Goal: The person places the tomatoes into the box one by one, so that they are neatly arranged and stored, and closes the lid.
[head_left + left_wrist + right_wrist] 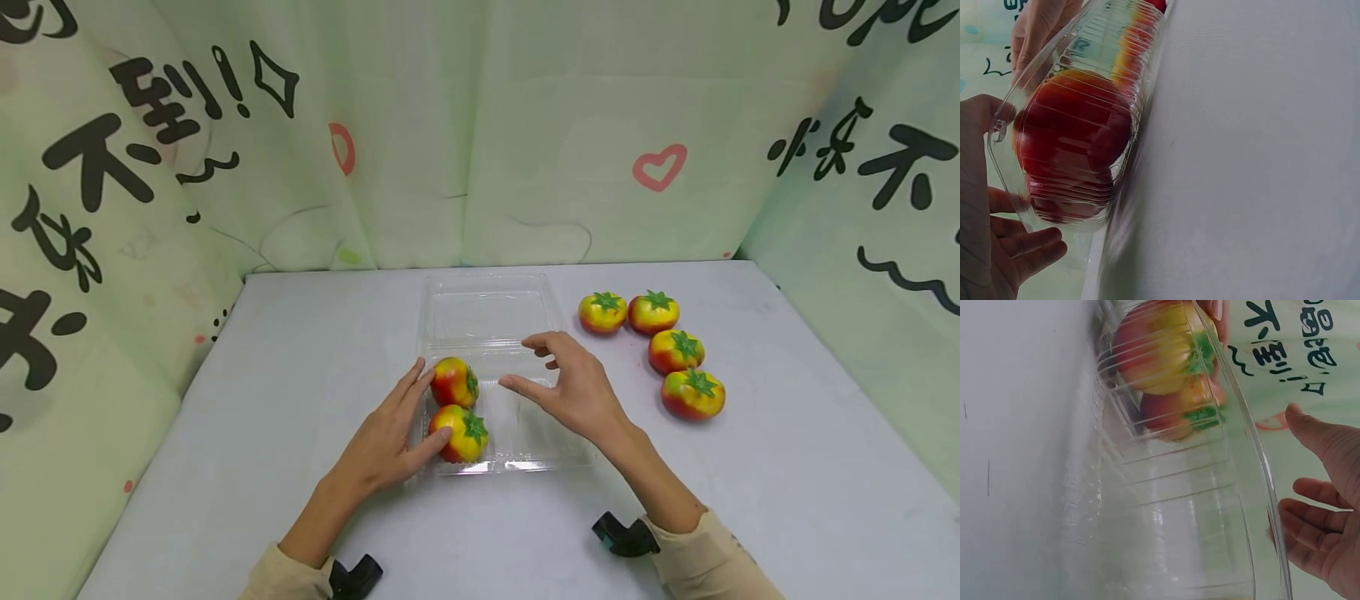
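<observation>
A clear plastic clamshell box (528, 425) lies open on the table, its lid (487, 308) laid back away from me. Two red-and-yellow tomatoes with green star-shaped leaves are in its left side: a far one (453, 383) and a near one (459, 435). My left hand (390, 442) is at the box's left edge, fingers fairly straight beside the far tomato and thumb against the near one. Over the box's right part hovers my right hand (577, 387), thumb and fingers spread apart with nothing between them. Through the box wall the left wrist view shows a tomato (1072, 125) close up.
To the right of the box sit several more tomatoes: two at the back (602, 312) (653, 312), then one (676, 351) and another (693, 394) nearer me. A printed pale green curtain (555, 133) borders the white table (315, 350) at the back and sides.
</observation>
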Motion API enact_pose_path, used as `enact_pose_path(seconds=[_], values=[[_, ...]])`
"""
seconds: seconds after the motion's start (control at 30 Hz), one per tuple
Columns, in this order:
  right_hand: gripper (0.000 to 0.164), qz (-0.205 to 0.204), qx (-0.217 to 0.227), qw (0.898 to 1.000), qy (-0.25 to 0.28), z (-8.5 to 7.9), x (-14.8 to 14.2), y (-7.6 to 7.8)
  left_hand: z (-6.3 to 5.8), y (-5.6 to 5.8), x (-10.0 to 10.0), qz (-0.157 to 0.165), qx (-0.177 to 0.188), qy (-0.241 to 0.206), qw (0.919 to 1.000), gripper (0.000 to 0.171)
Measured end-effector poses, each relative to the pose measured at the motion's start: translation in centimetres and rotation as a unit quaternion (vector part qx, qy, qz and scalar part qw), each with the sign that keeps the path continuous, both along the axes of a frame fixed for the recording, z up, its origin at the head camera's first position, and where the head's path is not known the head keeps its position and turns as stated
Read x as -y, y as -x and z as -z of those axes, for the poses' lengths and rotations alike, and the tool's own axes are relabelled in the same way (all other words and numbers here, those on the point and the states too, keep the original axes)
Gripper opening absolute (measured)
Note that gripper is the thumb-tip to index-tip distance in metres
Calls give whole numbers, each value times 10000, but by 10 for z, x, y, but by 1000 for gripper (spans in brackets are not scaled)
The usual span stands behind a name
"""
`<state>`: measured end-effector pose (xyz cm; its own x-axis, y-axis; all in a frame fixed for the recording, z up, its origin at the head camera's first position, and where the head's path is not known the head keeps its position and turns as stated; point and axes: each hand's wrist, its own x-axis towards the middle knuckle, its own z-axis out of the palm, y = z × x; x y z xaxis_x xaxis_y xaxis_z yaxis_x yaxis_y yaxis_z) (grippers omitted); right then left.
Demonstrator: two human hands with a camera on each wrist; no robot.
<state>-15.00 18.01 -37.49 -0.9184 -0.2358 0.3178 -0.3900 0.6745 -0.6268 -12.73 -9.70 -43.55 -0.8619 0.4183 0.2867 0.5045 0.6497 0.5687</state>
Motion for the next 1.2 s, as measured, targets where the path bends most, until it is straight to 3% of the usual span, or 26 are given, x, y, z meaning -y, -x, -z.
enact_pose_path(seconds=[0.37, 0.8, 1.2], values=[[55, 357, 127, 9993, -49, 2, -14, 11, 0, -3, -1, -32, 116, 63, 9999, 80], [55, 780, 149, 9968, -126, 5, -29, 26, -1, -1, 0, 6, -65, 34, 10000, 79], [37, 769, -178, 9961, -399, 7, -42, 36, 0, 1, 0, 9, -63, 66, 10000, 80]])
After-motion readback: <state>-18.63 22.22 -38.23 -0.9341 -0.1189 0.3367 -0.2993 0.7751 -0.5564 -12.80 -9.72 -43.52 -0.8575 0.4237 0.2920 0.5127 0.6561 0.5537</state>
